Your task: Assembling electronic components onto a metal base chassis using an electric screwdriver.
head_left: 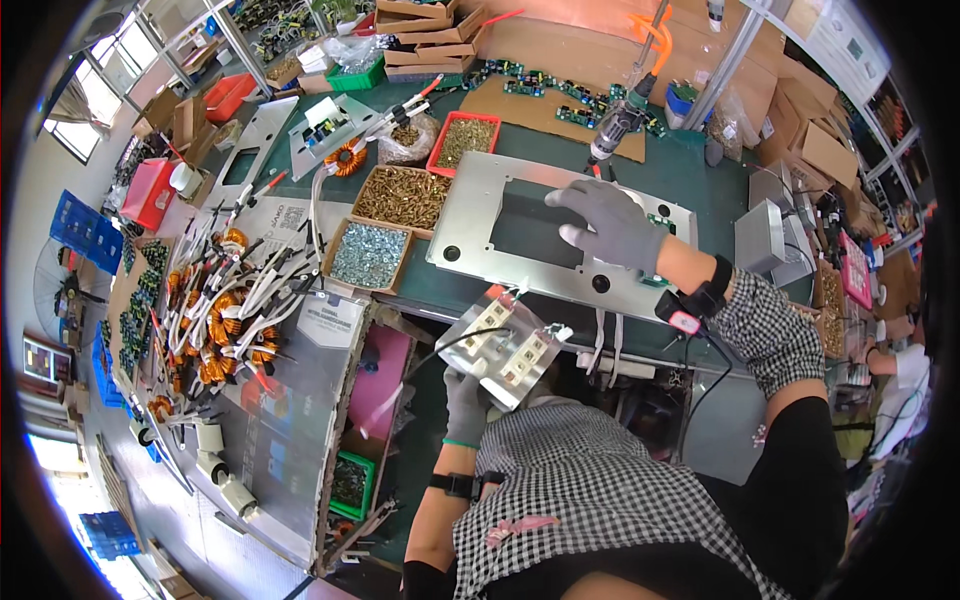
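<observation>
Two gloved hands (610,222) (466,400) on metal plates (470,215).

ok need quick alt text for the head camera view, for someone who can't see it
Seen from above, a person's gloved right hand rests on a large metal panel on a green workbench, while the gloved left hand holds a small metal bracket with white components. Trays of screws and copper coils lie to the left.

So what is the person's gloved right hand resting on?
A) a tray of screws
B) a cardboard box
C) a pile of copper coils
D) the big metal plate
D: the right hand lies flat on the metal plate on the bench, while the left hand holds a small metal part lower down.
</observation>
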A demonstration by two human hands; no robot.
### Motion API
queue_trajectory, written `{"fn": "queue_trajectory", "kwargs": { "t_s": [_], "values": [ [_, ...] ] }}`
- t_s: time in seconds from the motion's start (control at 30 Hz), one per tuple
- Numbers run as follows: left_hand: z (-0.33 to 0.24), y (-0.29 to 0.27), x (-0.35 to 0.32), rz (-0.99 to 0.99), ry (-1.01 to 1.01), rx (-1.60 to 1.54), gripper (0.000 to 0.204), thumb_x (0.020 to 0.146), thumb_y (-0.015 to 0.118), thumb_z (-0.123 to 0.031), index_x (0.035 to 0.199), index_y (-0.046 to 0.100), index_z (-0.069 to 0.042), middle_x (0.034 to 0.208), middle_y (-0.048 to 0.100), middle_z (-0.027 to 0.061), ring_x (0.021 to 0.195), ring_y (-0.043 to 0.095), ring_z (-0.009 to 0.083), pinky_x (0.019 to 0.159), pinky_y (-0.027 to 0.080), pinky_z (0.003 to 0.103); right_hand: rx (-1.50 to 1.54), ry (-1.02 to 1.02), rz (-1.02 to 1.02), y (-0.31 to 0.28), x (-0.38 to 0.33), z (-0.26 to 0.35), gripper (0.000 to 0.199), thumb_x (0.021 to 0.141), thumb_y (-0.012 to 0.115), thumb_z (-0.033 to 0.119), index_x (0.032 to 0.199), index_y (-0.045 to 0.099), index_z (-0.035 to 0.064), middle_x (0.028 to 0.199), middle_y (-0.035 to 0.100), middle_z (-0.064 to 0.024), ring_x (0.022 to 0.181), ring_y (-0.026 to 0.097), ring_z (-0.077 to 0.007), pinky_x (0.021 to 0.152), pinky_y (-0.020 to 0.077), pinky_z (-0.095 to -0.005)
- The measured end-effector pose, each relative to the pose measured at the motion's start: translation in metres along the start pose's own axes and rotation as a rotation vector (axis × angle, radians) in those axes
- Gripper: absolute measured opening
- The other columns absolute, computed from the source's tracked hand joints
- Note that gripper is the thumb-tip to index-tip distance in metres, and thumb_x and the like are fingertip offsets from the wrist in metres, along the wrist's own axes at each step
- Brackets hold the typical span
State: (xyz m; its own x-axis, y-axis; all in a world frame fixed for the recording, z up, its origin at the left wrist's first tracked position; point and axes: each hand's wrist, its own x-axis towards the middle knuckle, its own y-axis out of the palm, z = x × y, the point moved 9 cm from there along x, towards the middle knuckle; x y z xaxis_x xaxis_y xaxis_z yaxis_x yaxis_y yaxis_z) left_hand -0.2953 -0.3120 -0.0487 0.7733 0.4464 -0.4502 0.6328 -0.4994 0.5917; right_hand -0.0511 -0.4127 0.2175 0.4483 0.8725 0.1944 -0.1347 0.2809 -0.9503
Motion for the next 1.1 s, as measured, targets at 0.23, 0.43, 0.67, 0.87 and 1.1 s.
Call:
{"fn": "queue_trajectory", "kwargs": {
  "t_s": [0.23, 0.43, 0.67, 0.87, 1.1],
  "values": [
    [0.027, 0.055, 0.052, -0.132, 0.022, -0.068, 0.058, 0.084, 0.068, -0.018, 0.127, 0.033, 0.0, 0.116, 0.051, 0.0137, 0.102, 0.057, 0.0223, 0.085, 0.052, 0.037, 0.148, -0.07, 0.744, 0.107, 0.058, -0.027, 0.032, 0.086, 0.055, 0.02, 0.116, 0.063, 0.016, 0.111, 0.065, -0.0072, 0.101, 0.062, -0.0286, 0.088, 0.0471, -0.0405],
    [0.045, 0.084, 0.088, -0.343, -0.059, 0.175, 0.061, 0.089, 0.063, -0.021, 0.135, 0.029, 0.0, 0.117, 0.05, 0.0157, 0.103, 0.056, 0.0243, 0.084, 0.052, 0.036, -0.031, -0.005, 0.888, 0.162, 0.083, -0.05, 0.046, 0.081, 0.064, 0.032, 0.123, 0.06, 0.0157, 0.114, 0.065, -0.0127, 0.108, 0.061, -0.0316, 0.091, 0.0474, -0.0412],
    [0.072, 0.114, 0.116, -0.119, 0.059, 0.126, 0.045, 0.09, 0.061, -0.024, 0.125, 0.043, -0.002, 0.112, 0.054, 0.0082, 0.1, 0.054, 0.0147, 0.082, 0.047, 0.028, -0.077, -0.142, 1.051, 0.187, 0.091, -0.033, 0.047, 0.071, 0.067, 0.032, 0.116, 0.066, 0.0162, 0.109, 0.065, -0.015, 0.106, 0.06, -0.0314, 0.088, 0.0488, -0.0417],
    [0.06, 0.114, 0.106, 0.16, 0.583, 1.344, 0.032, 0.09, 0.06, -0.017, 0.117, 0.051, -0.002, 0.108, 0.055, 0.0065, 0.098, 0.057, 0.0153, 0.082, 0.05, 0.031, -0.145, -0.034, 0.948, 0.13, 0.076, -0.031, 0.034, 0.074, 0.062, 0.029, 0.102, 0.07, 0.011, 0.094, 0.068, -0.0113, 0.089, 0.066, -0.0275, 0.079, 0.0517, -0.0423],
    [0.072, 0.102, 0.123, 0.466, 0.404, 1.271, 0.033, 0.088, 0.061, -0.016, 0.118, 0.056, -0.003, 0.099, 0.06, 0.014, 0.094, 0.062, 0.0272, 0.078, 0.053, 0.036, 0.596, 0.249, 0.028, -0.042, 0.058, -0.155, 0.034, 0.089, 0.062, 0.03, 0.113, 0.062, 0.0063, 0.098, 0.067, -0.0079, 0.087, 0.064, -0.0206, 0.08, 0.05, -0.0329]
  ]
}}
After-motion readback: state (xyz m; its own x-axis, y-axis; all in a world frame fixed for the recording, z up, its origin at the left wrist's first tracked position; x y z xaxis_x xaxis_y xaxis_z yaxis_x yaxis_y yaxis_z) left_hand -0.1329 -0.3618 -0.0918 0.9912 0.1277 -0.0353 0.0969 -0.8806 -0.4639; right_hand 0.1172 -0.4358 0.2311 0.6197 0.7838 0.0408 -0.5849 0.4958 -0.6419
